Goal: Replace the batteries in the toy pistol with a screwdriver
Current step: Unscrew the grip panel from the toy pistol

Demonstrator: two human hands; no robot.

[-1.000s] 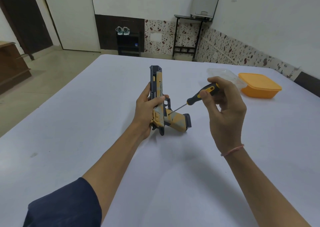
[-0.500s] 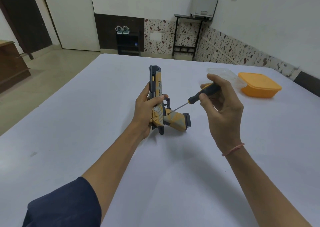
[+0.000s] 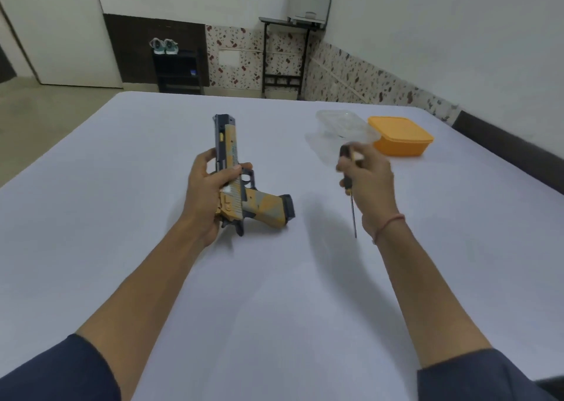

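The toy pistol (image 3: 259, 206) is orange, grey and black. It stands on the white table (image 3: 122, 217) with its barrel pointing away and its grip lying to the right. My left hand (image 3: 210, 193) grips it around the slide and frame. My right hand (image 3: 366, 183) holds the black and yellow screwdriver (image 3: 351, 199) by its handle, well to the right of the pistol. The thin shaft points down toward the table, its tip just above the surface. The hand is blurred by motion.
An orange lidded box (image 3: 399, 136) sits at the back right of the table. A clear plastic container (image 3: 341, 131) lies beside it, just behind my right hand. A black stand (image 3: 283, 55) and a shoe rack (image 3: 178, 70) stand against the far wall.
My right hand has pulled the screwdriver away from the pistol to the right and swung it from slanted at the grip to pointing straight down. The left hand still holds the pistol.
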